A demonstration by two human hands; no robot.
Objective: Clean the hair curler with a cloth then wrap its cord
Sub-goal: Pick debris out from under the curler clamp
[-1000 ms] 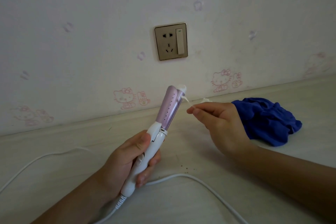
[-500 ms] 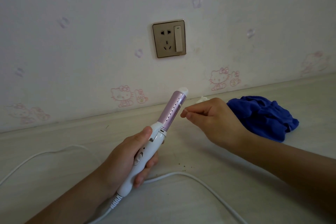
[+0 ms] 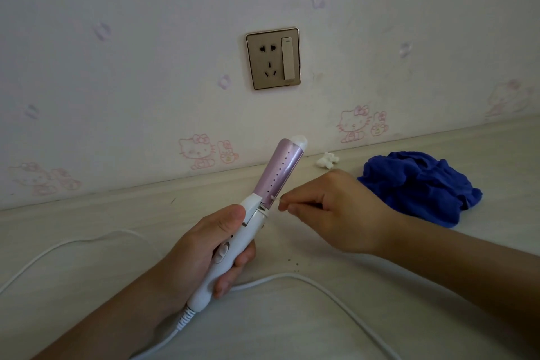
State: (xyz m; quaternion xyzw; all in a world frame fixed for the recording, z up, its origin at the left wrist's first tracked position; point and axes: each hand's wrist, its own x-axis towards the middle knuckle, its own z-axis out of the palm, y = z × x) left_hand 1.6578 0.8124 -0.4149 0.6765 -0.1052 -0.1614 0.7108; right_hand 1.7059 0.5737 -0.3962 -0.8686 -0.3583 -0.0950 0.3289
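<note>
My left hand (image 3: 198, 251) grips the white handle of the hair curler (image 3: 280, 172), whose pink barrel points up and to the right. My right hand (image 3: 336, 207) is just right of the barrel's base, with its fingertips pinched on a thin white stick (image 3: 274, 197). The stick's tip touches the lower edge of the barrel. The curler's white cord (image 3: 306, 280) leaves the handle's bottom and loops over the pale surface to both sides. A crumpled blue cloth (image 3: 418, 184) lies on the surface behind my right hand, untouched.
A small white wad (image 3: 327, 159) lies by the wall ledge, left of the cloth. A gold wall socket with a switch (image 3: 273, 58) is above the curler, with nothing plugged in. Dark specks (image 3: 292, 261) dot the surface below my right hand.
My right hand has moved down from the barrel's tip to its base. The curler has tilted slightly lower. The white wad by the wall is now uncovered.
</note>
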